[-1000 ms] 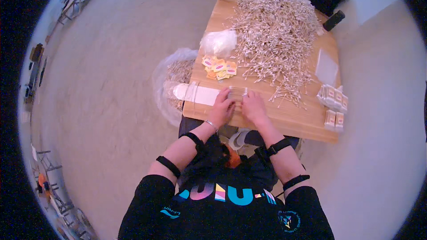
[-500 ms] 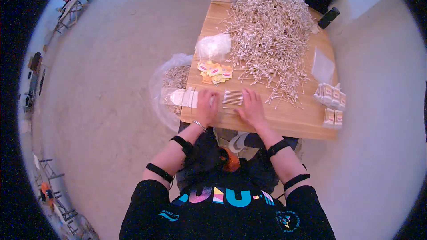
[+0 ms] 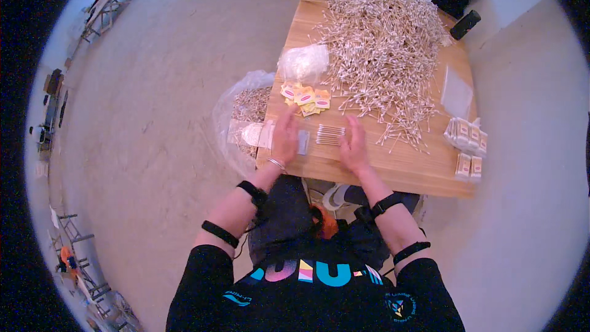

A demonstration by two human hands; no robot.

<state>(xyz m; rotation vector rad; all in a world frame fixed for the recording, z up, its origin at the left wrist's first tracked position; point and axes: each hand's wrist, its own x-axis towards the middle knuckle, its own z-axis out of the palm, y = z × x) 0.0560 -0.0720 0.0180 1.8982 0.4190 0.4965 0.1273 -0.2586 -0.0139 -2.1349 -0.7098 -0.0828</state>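
Nearest the body: left hand (image 3: 286, 138) flat, fingers spread loosely, pressing a small clear sleeve (image 3: 303, 142) against the wooden table (image 3: 393, 169); nothing clasped. Right hand (image 3: 354, 144) also flat and open, fingers together, resting just right of a small neat row of cotton swabs (image 3: 330, 134), fingertips touching or nearly touching its end. Row lying between the two hands, just beside the sleeve's mouth, not yet inside.

Judged from this: one batch counted out and aligned, bagging of it not yet done.

Further out: little orange-and-yellow labels (image 3: 305, 96) and a bundle of clear sleeves (image 3: 304, 61) left of centre, finished packets (image 3: 467, 144) stacked at the right edge. Beyond, a huge loose heap of swabs (image 3: 384, 37) — most of the work left.
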